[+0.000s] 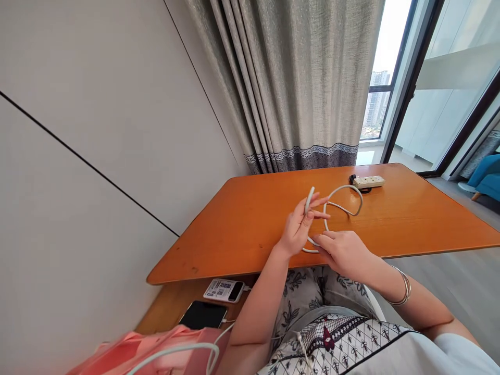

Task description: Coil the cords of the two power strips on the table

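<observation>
A white cable (pixel 361 200) lies in a loose loop over the orange-brown table and runs back to my hands. My left hand (pixel 297 230) is raised above the table's near part, with a bend of the cable between its thumb and fingers. Its fingertips point to the right, slightly apart. Just to the right and lower, my right hand (pixel 346 252) has its fingers closed on another stretch of the cable, close to the left palm. The pinched part is mostly hidden behind the right fingers. I cannot make out either end of the cable.
A white power strip (pixel 369 182) with a black plug lies at the table's (pixel 234 224) far right. Below the near left edge are a white power bank (pixel 223 290), a black-screened phone (pixel 203 315) with a lead, and a pink bag (pixel 156 354). A wall borders the left.
</observation>
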Tool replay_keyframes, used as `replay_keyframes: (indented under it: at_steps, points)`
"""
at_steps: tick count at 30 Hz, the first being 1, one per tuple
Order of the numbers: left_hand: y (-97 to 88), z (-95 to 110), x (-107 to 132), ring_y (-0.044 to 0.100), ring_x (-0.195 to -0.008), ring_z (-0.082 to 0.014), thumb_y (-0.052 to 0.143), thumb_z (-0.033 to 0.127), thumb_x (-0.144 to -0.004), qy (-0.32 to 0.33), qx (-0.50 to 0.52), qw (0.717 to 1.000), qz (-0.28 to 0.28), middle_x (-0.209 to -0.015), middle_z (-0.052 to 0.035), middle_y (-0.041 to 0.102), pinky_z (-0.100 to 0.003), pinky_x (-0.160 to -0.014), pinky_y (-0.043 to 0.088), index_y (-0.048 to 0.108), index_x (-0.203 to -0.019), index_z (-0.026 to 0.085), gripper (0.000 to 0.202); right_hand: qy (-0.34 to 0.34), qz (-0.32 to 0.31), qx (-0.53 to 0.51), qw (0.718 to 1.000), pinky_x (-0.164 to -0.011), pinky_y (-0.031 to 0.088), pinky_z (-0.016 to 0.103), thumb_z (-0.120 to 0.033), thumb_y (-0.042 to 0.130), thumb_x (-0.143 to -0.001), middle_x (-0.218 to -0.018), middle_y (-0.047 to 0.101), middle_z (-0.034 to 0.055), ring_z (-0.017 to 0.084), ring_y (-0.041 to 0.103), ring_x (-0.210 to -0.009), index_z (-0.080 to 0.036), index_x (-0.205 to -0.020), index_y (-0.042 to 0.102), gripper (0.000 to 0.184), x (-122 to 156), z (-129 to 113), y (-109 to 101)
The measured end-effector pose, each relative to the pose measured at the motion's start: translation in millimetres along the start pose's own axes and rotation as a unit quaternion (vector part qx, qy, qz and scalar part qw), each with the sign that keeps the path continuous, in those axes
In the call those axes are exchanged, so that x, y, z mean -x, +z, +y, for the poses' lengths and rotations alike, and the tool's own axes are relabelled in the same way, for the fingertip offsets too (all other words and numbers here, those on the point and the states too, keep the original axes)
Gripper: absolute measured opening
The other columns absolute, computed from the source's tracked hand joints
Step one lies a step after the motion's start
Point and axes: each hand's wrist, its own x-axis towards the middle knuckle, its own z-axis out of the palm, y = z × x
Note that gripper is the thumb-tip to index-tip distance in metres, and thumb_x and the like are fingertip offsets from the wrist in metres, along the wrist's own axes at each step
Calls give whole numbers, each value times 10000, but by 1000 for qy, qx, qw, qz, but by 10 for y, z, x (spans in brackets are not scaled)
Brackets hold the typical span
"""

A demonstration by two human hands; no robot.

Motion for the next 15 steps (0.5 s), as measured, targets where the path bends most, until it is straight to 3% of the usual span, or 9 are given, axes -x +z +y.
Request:
replay_keyframes:
  at_steps: [3, 5, 7, 11, 15]
  points:
    - [-18, 87, 27, 641, -672, -152, 400, 610, -994, -13, -57, 994, -89, -1107, -125, 729, -296, -676, 513, 521, -1397, 191, 594, -55, 138, 28, 989, -574, 330, 268, -203, 476, -1003, -712, 658, 19, 123, 558, -613, -172, -900, 679, 230, -43, 125, -91]
    - [-19, 163, 24, 604, -685, -161, 407, 634, -980, -30, -108, 987, -115, -968, -91, 714, -283, -645, 472, 571, -1304, 167, 591, -42, 200, 42, 978, -597, 357, 258, -281, 503, -1012, -722, 653, 19, 118, 548, -620, -182, -878, 690, 250, -84, 216, -145]
    - [-11, 232, 15, 564, -695, -159, 437, 618, -973, -53, -159, 979, -116, -864, -53, 665, -274, -642, 437, 618, -1122, 162, 512, -9, 225, 51, 973, -615, 388, 248, -334, 555, -991, -790, 667, 33, 123, 572, -659, -189, -914, 701, 220, -119, 305, -197]
    - [10, 309, -1, 442, -604, -126, 475, 565, -963, -109, -212, 963, -127, -691, 22, 520, -252, -583, 355, 567, -894, 179, 403, 18, 205, 37, 978, -691, 482, 259, -353, 659, -923, -1033, 694, 93, 184, 664, -885, -186, -1125, 688, 263, -133, 447, -290]
    - [12, 334, 1, 415, -587, -119, 594, 479, -916, -138, -192, 965, -116, -678, 24, 491, -239, -550, 325, 555, -797, 186, 319, 49, 112, 4, 992, -787, 534, 316, -262, 617, -944, -1116, 708, 94, 213, 683, -965, -222, -1238, 665, 301, -85, 524, -401]
